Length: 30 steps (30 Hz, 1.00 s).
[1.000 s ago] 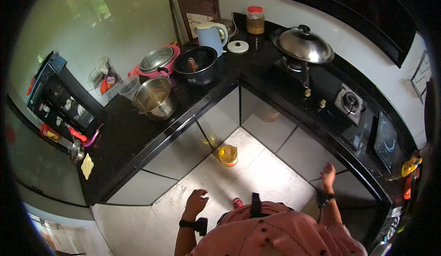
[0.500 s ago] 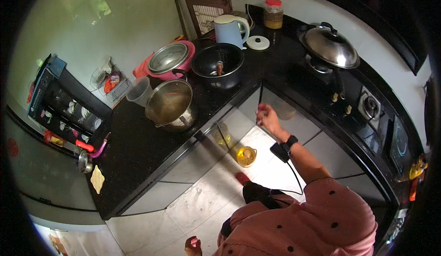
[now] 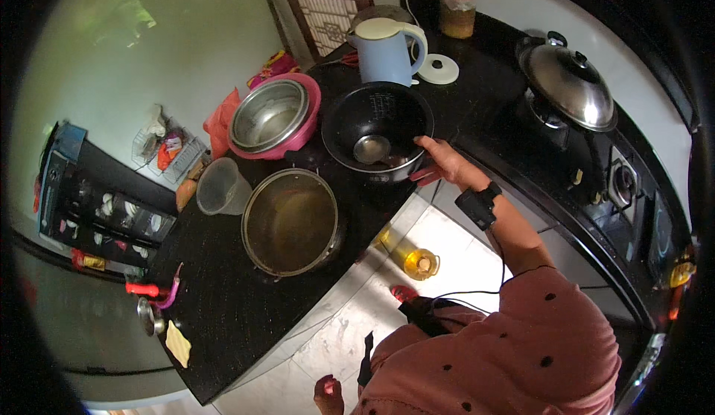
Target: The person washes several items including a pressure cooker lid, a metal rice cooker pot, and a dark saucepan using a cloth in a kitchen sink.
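Observation:
My right hand (image 3: 445,163) is at the near right rim of a deep black pot (image 3: 344,109), thumb over the edge and fingers against the outer wall. Inside that pot lies a metal ladle (image 3: 372,149) with a dark brown handle. Close by on the left stands a wide metal pot (image 3: 289,225) with a cloudy, brownish inside. Low by my side hangs my left hand (image 3: 328,395), its fingers curled in. A pinkish patch shows at its fingertips, and whether it holds anything cannot be made out.
Behind the pots are a pink basin (image 3: 313,121) with a metal bowl (image 3: 269,115) in it, and a blue kettle (image 3: 383,59). A clear plastic tub (image 3: 223,186) stands left. A lidded wok (image 3: 570,83) sits on the stove. On the floor is a yellow oil bottle (image 3: 421,264).
My right hand has moved from over the floor up to the black pot's rim. The view has shifted closer to the counter. My left hand stays low, fingers curled.

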Motion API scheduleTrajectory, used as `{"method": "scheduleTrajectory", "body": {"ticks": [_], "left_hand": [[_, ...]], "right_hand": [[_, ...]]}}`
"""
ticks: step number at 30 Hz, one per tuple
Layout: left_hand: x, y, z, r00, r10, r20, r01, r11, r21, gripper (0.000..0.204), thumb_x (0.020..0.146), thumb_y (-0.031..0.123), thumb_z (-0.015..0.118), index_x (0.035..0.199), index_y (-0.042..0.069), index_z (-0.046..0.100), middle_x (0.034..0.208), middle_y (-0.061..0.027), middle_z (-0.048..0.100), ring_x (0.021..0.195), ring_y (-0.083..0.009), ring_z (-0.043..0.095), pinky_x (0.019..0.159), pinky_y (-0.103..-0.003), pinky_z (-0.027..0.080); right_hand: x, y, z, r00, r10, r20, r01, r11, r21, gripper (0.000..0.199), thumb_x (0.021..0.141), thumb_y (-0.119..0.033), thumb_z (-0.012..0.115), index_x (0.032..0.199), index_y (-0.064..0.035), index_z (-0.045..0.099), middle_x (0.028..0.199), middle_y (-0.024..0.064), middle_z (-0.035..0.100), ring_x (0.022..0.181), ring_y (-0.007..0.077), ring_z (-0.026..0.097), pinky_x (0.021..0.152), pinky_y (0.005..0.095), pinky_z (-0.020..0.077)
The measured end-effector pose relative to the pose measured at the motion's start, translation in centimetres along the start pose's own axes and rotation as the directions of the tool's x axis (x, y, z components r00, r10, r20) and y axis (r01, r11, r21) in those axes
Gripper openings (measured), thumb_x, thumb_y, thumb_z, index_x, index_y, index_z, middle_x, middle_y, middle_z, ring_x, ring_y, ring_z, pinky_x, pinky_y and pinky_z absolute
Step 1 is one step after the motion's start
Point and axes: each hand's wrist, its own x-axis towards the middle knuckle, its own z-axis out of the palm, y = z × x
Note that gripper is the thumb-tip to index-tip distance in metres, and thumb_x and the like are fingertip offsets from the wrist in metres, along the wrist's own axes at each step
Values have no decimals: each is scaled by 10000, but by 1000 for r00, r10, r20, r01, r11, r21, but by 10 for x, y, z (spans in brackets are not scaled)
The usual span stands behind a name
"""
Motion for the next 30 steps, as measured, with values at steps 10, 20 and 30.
{"method": "scheduleTrajectory", "body": {"ticks": [10,20,30], "left_hand": [[80,71,-10,963,78,258,-109,988,111,259,742,-17,697,983,44,625,888,-59,659,781,-124,631,653,-257,536],[74,59,-56,790,202,579,-398,887,233,218,776,43,676,990,38,632,883,-97,652,779,-168,644,625,-292,545],[91,75,-2,391,229,892,-311,944,-106,143,864,60,604,995,5,591,856,-28,607,758,-103,569,670,-224,468]], "right_hand": [[-8,58,2,945,-155,-288,221,951,215,336,778,-53,570,1084,75,515,947,187,619,720,299,645,579,412,587],[-215,147,32,851,-114,-513,327,879,346,272,766,15,520,1024,100,540,855,173,608,650,246,602,516,368,544],[-467,268,132,577,161,-801,180,931,317,168,755,-139,580,788,21,619,655,85,609,577,155,579,519,279,471]]}}
